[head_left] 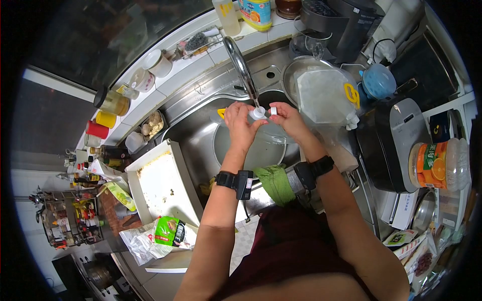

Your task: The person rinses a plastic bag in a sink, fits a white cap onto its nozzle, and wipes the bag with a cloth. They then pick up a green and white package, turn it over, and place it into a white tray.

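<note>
Under the tap, my left hand (pixel 238 122) is closed around the white spout (pixel 258 113) of a clear plastic bag. The bag (pixel 273 134) hangs below my hands in the sink, and a bit of yellow (pixel 221 113) shows beside my left fingers. My right hand (pixel 287 122) pinches a small white cap (pixel 273 110) close to the spout. Just above the spout is the mouth of the chrome tap (pixel 241 65), with what looks like a thin stream of water running into the opening. A round basin (pixel 221 150) sits beneath in the sink.
To the right, a similar translucent bag (pixel 324 95) with a yellow handle rests over a metal bowl (pixel 289 75). A white tray (pixel 145 175) stands left of the sink. A green cloth (pixel 275 183) hangs over the front edge. Jars (pixel 156 64) line the window ledge.
</note>
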{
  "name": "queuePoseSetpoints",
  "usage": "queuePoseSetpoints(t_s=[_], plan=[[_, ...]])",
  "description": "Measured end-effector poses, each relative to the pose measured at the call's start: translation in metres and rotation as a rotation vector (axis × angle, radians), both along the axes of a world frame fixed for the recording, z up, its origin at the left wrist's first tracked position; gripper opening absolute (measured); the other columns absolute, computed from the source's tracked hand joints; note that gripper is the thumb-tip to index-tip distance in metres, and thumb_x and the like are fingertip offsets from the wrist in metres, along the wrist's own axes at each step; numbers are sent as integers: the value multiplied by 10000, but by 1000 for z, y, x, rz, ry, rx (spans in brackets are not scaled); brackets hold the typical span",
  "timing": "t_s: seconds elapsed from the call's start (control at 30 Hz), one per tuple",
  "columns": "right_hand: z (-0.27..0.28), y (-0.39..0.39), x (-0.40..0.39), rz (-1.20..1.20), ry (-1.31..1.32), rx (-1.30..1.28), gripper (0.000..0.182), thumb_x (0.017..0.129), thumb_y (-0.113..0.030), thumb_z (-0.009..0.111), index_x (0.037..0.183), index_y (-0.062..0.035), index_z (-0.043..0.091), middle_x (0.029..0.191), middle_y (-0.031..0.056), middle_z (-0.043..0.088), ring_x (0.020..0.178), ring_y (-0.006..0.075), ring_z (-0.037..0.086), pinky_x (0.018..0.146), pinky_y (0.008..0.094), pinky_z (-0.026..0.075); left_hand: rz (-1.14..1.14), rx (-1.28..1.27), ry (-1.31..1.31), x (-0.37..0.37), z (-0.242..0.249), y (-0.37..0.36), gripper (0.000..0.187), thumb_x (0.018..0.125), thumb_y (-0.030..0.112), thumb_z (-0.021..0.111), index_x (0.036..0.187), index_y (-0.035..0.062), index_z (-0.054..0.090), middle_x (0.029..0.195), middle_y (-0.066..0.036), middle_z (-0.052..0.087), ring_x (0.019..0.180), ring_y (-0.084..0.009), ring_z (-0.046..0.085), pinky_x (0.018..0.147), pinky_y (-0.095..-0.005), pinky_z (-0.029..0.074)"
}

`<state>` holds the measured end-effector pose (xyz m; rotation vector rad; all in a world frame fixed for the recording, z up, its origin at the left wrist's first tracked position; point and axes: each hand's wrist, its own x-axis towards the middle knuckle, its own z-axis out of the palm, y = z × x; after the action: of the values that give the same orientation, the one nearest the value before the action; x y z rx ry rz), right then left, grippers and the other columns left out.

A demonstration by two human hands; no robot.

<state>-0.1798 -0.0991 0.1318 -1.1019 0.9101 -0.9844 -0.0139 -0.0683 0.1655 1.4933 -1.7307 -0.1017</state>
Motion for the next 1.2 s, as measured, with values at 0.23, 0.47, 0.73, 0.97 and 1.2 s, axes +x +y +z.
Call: queuePoseSetpoints(t_s=[0.23, 0.47, 0.73, 0.97, 1.2], plan=[[13, 0, 1, -13, 11, 68, 346, 829, 55, 485, 1171, 3, 467, 1037, 106, 581, 885, 148, 572, 756, 244, 450, -4, 3, 6, 0, 0, 0, 522, 479, 273, 820, 900, 91, 570, 1005, -76, 520, 1003, -290, 459, 872, -399, 334], [18, -4, 3, -36, 66, 90, 290, 874, -34, 463, 1163, 2, 464, 1004, 95, 588, 834, 140, 582, 696, 233, 455, -8, 16, 43, -1, -3, -1, 506, 466, 258, 814, 880, 97, 572, 1002, -82, 497, 1018, -302, 441, 896, -415, 311], [11, -6, 1, -58, 10, 138, 230, 862, -149, 497, 1052, -28, 543, 936, 54, 586, 801, 110, 559, 663, 230, 443, -5, 38, 54, -1, -2, -1, 512, 468, 274, 815, 884, 99, 572, 1006, -80, 497, 1029, -301, 439, 916, -420, 295], [23, 1, 4, -31, 268, -71, 303, 752, -248, 663, 996, -75, 616, 891, 36, 571, 848, 122, 536, 723, 259, 428, 2, -6, 7, 0, 1, -1, 471, 503, 240, 817, 880, 97, 574, 992, -71, 520, 983, -288, 461, 857, -394, 340], [21, 1, 17, -68, 367, -274, 333, 629, -233, 783, 897, -75, 665, 828, 52, 606, 784, 151, 574, 709, 266, 441, -60, 68, -31, 5, 0, -1, 494, 546, 219, 790, 968, 112, 556, 1026, -77, 506, 1057, -283, 446, 980, -468, 232]])
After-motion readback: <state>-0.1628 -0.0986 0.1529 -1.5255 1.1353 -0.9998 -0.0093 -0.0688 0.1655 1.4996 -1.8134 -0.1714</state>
